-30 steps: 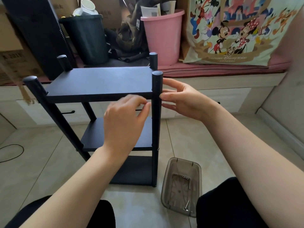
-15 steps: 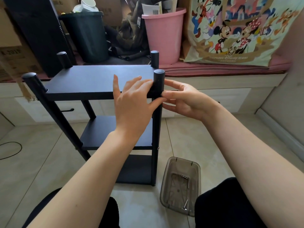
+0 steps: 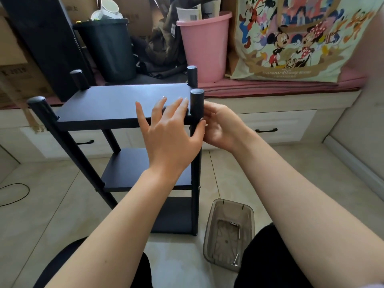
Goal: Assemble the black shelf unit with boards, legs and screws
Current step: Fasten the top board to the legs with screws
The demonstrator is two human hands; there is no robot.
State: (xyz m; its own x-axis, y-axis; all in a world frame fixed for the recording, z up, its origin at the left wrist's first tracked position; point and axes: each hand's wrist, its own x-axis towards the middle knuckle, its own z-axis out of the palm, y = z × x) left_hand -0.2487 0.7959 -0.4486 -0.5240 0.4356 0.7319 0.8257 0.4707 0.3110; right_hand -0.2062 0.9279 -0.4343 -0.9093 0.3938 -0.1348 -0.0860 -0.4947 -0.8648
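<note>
Black laminate boards and round legs make up the shelf unit (image 3: 116, 125), standing on the tiled floor at 12 o'clock from your knees. Judged from its thin panels, it should be light, stiff and smooth-faced; take it by a leg or a board edge, not by a flat face, where fingers would slide. Count, left to right: four legs, their capped tops at 9, 11, 12 and 1 o'clock of the top board (image 3: 124, 100); three boards stacked top, middle, bottom. Your left hand (image 3: 172, 134) lies spread, fingers straight, on the top board's near right corner, thumb against the near right leg (image 3: 197, 154). Your right hand (image 3: 220, 125), at 3 o'clock of that leg, curls its fingers against the leg at board height; whether it pinches a screw cannot be told. At 5 o'clock of the unit, one clear tray (image 3: 228, 233) holds a few loose screws (image 3: 235, 260); the exact number is unclear.
</note>
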